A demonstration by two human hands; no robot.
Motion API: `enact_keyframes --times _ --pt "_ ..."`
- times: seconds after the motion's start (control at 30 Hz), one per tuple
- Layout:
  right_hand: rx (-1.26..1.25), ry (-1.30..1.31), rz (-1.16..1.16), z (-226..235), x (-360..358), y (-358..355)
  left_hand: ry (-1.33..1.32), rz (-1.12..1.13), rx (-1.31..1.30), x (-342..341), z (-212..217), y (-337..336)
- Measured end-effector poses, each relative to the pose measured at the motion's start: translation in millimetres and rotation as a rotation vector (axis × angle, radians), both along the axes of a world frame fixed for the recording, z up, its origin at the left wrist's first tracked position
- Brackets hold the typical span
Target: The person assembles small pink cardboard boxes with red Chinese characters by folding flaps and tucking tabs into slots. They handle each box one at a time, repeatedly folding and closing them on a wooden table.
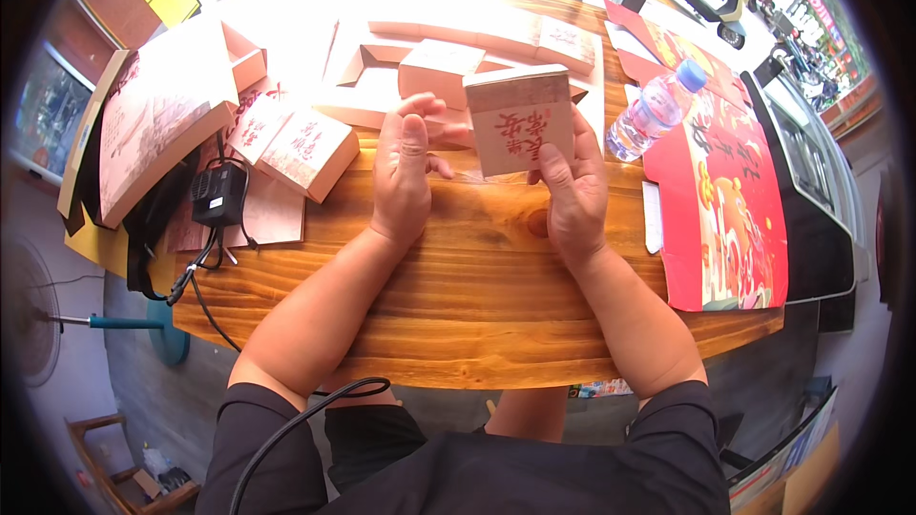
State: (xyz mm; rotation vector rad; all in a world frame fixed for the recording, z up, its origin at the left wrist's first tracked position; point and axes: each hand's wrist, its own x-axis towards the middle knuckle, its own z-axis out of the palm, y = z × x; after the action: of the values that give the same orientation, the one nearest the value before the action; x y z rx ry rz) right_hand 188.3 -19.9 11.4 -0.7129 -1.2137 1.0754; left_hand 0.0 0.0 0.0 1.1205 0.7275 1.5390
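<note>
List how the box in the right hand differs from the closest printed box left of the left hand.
The held box is raised above the table, gripped in the right hand; the resting box lies untouched beside the left hand. The held box turns a printed face toward the camera; the resting box has its printed face up. The held box looks greyer; the resting box looks pinker. Both carry reddish lettering.
</note>
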Motion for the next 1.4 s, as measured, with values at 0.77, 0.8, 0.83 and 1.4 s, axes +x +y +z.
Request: enact_keyframes --times 0.77,0.8,0.83,1.4 --pt "-0.083 -0.284 0.157 59 -69 61 0.879 -0.377 0.467 4 9 -19" --pt "-0.073 -0.284 0.162 60 -75 66 0.873 -0.372 0.488 4 8 -19" --pt "-0.072 -0.315 0.158 61 -80 71 0.868 -0.367 0.508 5 8 -19" --pt "0.182 -1.524 -0.342 63 -3 208 0.735 -0.339 0.466 4 5 -17"
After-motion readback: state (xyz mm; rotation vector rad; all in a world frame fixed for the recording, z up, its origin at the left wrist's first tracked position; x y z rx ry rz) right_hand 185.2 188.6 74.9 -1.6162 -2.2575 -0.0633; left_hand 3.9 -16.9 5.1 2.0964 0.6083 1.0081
